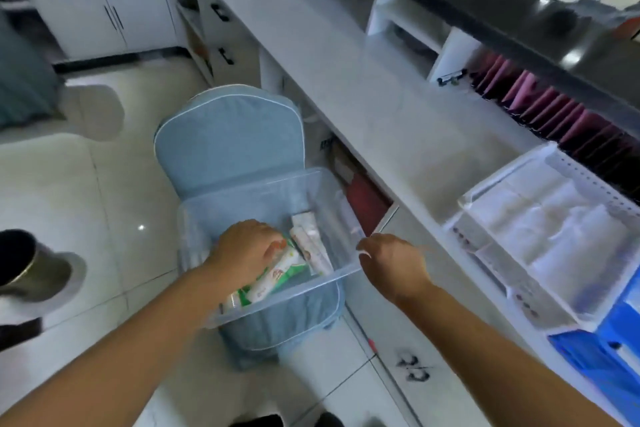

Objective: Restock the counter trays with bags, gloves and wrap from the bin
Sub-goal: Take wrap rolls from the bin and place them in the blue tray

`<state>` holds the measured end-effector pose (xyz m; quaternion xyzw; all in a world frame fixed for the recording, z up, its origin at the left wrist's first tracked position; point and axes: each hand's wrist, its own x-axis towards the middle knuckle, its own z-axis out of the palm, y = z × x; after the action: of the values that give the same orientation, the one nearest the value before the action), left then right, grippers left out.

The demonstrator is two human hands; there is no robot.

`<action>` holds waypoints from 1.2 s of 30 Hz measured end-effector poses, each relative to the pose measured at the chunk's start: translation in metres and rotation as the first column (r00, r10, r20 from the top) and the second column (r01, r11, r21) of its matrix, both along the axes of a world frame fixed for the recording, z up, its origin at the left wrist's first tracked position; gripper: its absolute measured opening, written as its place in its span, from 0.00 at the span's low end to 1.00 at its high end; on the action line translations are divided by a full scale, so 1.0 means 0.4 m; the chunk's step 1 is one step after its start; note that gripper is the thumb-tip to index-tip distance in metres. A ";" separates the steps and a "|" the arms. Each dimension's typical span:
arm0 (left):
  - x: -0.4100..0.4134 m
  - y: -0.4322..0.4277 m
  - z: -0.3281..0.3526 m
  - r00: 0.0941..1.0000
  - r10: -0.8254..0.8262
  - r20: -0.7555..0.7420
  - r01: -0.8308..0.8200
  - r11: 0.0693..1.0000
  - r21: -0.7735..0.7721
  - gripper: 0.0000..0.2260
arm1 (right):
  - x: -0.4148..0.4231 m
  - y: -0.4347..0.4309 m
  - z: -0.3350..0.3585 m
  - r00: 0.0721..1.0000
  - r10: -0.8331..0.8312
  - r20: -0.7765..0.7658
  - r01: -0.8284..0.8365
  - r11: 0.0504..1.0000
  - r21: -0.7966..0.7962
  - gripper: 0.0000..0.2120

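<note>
A clear plastic bin (249, 194) rests on a blue padded chair seat beside the counter. Inside lie white and green packets (277, 279) and pale pink-white packs (310, 243). My left hand (244, 248) is down in the bin, fingers closed on the white and green packets. My right hand (393, 262) hovers just past the bin's right rim, fingers bent; whether it touches the rim is unclear. On the counter at right stands a white perforated tray (568, 163) filled with folded clear bags (540, 232).
The blue chair (228, 146) stands against the long white counter (363, 87). Pink folders (554, 111) line the shelf under the dark upper ledge. A blue box (602, 354) sits at lower right. A metal can (31, 267) is on the floor at left.
</note>
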<state>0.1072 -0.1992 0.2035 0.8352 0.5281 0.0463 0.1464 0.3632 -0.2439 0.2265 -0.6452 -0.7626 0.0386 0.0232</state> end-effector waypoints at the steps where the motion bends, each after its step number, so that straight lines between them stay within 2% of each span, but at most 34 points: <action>1: -0.042 0.003 -0.019 0.999 0.033 -0.007 -0.033 0.999 -0.033 0.13 | -0.034 0.007 -0.019 1.000 -0.003 0.007 0.003 0.999 -0.035 0.14; 4: -0.133 0.017 -0.070 0.991 0.126 -0.044 -0.130 0.986 -0.106 0.14 | -0.108 0.033 -0.072 1.000 -0.006 -0.030 0.003 0.994 -0.113 0.14; 10: -0.202 0.050 -0.164 0.973 0.201 -0.111 -0.219 0.957 -0.190 0.14 | -0.171 0.108 -0.180 0.999 -0.004 -0.048 -0.006 0.978 -0.209 0.13; 16: -0.215 0.111 -0.263 0.963 0.216 -0.163 -0.258 0.916 -0.308 0.14 | -0.186 0.248 -0.325 0.998 -0.008 -0.057 -0.011 0.947 -0.320 0.12; 23: -0.178 0.223 -0.427 0.941 0.265 -0.209 -0.333 0.830 -0.448 0.14 | -0.150 0.433 -0.561 1.000 -0.015 0.007 0.016 0.871 -0.492 0.12; 28: -0.129 0.288 -0.557 0.945 0.219 -0.244 -0.313 0.825 -0.471 0.13 | -0.117 0.528 -0.703 0.998 0.000 0.069 0.039 0.828 -0.559 0.13; 33: -0.104 0.323 -0.652 0.945 0.194 -0.263 -0.299 0.839 -0.454 0.11 | -0.108 0.565 -0.809 0.988 -0.026 0.149 0.108 0.809 -0.577 0.09; 36: -0.103 0.331 -0.690 0.940 0.237 -0.247 -0.327 0.834 -0.444 0.11 | -0.107 0.568 -0.867 0.989 -0.027 0.143 0.108 0.794 -0.598 0.16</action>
<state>0.0659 -0.0668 -0.0725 0.6860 0.6518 -0.1409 0.2910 0.3202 -0.0169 -0.1204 -0.6467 -0.6868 0.2378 -0.2313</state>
